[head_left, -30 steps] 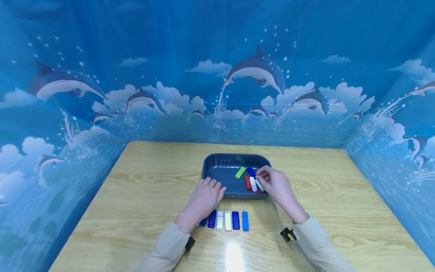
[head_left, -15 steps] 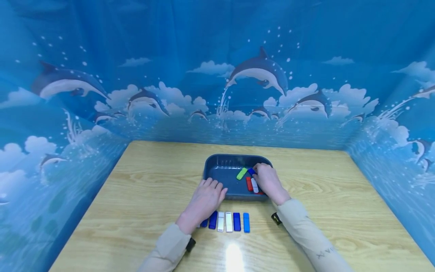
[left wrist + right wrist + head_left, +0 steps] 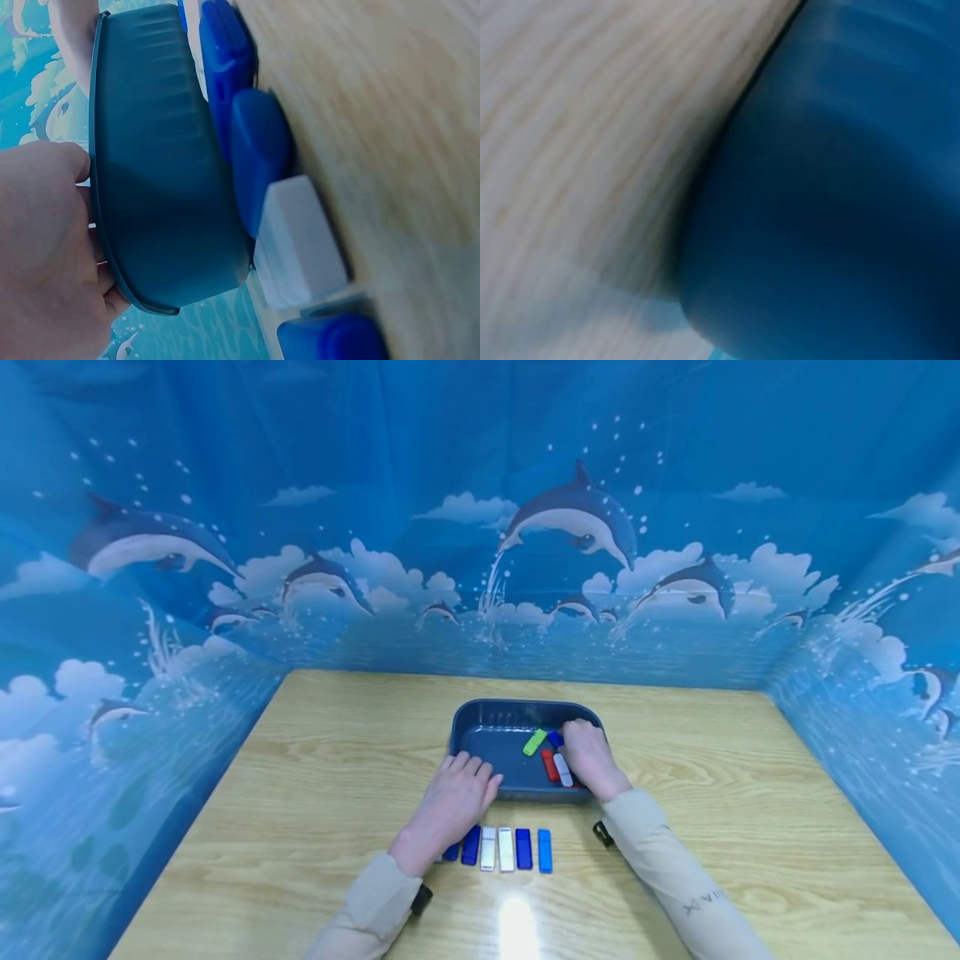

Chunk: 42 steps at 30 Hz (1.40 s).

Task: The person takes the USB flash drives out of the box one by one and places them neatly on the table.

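Note:
My left hand (image 3: 453,797) rests over the near-left rim of a dark blue tray (image 3: 487,752), its fingers lying on the edge. My right hand (image 3: 588,756) reaches into the tray's right end; its fingertips are hidden, so what they touch or hold cannot be told. Beside it lie a green USB stick (image 3: 535,742), a partly covered blue USB stick (image 3: 555,738), a red USB stick (image 3: 551,766) and a white USB stick (image 3: 563,770). Only the tray's outer wall (image 3: 795,210) and the table show in the right wrist view.
In front of the tray, a row of USB sticks stretches along the wooden table (image 3: 712,760), with a light blue USB stick (image 3: 545,850) at its right end. My left arm hides the row's left part. A dolphin-print curtain (image 3: 480,527) surrounds the table.
My right hand has moved left and deeper into the tray, covering a white USB stick seen earlier. It has barely shifted in the last half second. My left hand stays on the rim.

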Motion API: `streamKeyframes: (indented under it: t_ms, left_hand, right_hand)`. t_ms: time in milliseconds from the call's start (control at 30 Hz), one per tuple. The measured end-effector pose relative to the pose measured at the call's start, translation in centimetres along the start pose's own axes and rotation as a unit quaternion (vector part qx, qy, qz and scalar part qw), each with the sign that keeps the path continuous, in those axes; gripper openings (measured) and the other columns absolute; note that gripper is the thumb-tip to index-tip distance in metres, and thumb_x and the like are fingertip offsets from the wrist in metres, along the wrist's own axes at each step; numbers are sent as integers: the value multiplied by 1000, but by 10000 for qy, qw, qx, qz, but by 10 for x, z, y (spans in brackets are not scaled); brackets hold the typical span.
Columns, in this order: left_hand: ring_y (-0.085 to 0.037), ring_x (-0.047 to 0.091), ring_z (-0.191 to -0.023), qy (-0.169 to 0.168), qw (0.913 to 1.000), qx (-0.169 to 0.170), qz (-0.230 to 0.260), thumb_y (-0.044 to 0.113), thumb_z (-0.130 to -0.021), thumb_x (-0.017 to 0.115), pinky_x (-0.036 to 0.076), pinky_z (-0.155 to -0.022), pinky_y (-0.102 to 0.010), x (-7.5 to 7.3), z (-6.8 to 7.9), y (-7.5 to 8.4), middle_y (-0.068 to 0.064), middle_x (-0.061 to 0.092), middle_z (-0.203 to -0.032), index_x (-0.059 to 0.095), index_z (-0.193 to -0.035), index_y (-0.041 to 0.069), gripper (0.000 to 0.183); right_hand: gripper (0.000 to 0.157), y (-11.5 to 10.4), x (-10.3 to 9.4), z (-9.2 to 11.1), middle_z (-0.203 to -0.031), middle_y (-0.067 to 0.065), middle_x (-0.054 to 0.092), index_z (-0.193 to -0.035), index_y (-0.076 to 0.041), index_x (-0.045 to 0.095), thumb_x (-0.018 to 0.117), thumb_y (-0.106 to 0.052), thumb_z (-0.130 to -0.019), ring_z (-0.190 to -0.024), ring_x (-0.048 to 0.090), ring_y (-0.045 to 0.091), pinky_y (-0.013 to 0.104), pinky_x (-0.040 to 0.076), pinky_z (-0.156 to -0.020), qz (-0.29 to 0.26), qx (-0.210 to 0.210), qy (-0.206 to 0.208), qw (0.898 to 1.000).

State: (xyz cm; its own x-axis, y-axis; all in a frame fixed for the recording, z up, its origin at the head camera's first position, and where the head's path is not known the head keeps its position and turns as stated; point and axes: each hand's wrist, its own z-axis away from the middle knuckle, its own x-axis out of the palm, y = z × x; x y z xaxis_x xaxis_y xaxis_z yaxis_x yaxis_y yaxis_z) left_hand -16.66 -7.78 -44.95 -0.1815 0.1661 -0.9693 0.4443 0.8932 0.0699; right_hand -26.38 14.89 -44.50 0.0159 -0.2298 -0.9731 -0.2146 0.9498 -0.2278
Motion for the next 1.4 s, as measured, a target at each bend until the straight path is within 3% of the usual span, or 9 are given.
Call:
streamKeyframes:
  t_ms: [100, 200, 367, 433, 567, 800, 1033, 1267, 1400]
  left_hand:
    - [-19, 58, -97, 15, 10000, 1, -19, 39, -108, 45, 48, -89, -37, 0, 0, 0, -2, 68, -101, 69, -107, 13, 35]
    - [-20, 58, -98, -11, 10000, -16, -20, 39, -108, 45, 48, -91, -37, -1, 0, 0, -2, 69, -103, 69, -107, 13, 35]
    - [-20, 58, -100, -92, 9999, -49, -12, 40, -108, 43, 48, -92, -38, -2, 0, 1, -2, 69, -104, 69, -109, 13, 37]
    - [-20, 58, -99, -87, 9999, -46, -19, 40, -108, 43, 48, -92, -38, -3, 0, 1, -2, 69, -104, 69, -108, 13, 37]
    - [-20, 57, -98, -58, 10000, -27, -48, 39, -108, 44, 48, -91, -37, -2, 1, 1, -1, 68, -102, 68, -106, 13, 36]
    - [-19, 57, -97, -40, 10000, -11, -49, 39, -108, 44, 48, -91, -37, -2, 1, 1, -1, 68, -101, 68, -106, 13, 35]
    - [-20, 58, -99, 5, 10000, -12, -29, 39, -108, 45, 49, -93, -38, -1, 1, 0, -2, 68, -102, 69, -107, 12, 35]
    - [-20, 58, -97, -5, 10000, -32, -36, 39, -108, 44, 48, -92, -38, 0, 0, 1, -2, 68, -102, 69, -107, 13, 36]
    - [-20, 58, -98, -33, 10000, -60, -37, 40, -108, 44, 48, -92, -38, 0, 0, 1, -2, 68, -103, 69, -108, 13, 36]
  right_hand:
    - [28, 0, 0, -4, -76, 10, 60, -65, -5, 57, 71, -2, -89, -76, 57, 23, 42, 51, -70, -82, 66, -124, 9999]
    - [38, -1, 0, -6, -71, 6, 50, -61, -9, 44, 70, -1, -87, -70, 50, 21, 40, 46, -67, -244, 254, -277, 9990]
    - [4, -3, -1, -5, -94, 14, 72, -90, 1, 71, 71, -3, -91, -91, 69, 30, 45, 56, -82, -529, 561, -263, 9967]
    - [11, -3, -2, -4, -101, 17, 74, -100, 2, 73, 71, -5, -92, -96, 70, 34, 46, 56, -87, -600, 529, -123, 9967]
    - [10, -4, -5, -1, -89, 14, 74, -96, 2, 72, 72, -6, -92, -85, 70, 29, 44, 56, -82, -939, 421, 157, 9946]
    - [15, -2, -8, 5, -91, 12, 73, -101, 1, 70, 73, -12, -94, -83, 69, 24, 41, 56, -77, -2034, 659, 62, 9769]
    - [21, 0, -19, 15, -99, 16, 70, -112, 4, 66, 70, -8, -95, -80, 72, 23, 38, 60, -74, -3184, 739, -13, 9451]
    - [22, 3, -29, 35, -102, 15, 69, -114, 2, 65, 69, -11, -96, -79, 71, 23, 31, 55, -70, -3262, 663, 162, 9428]
    - [24, 5, -33, 49, -102, 15, 68, -115, 3, 64, 69, -10, -96, -81, 70, 23, 32, 56, -70, -3494, 636, 184, 9346]
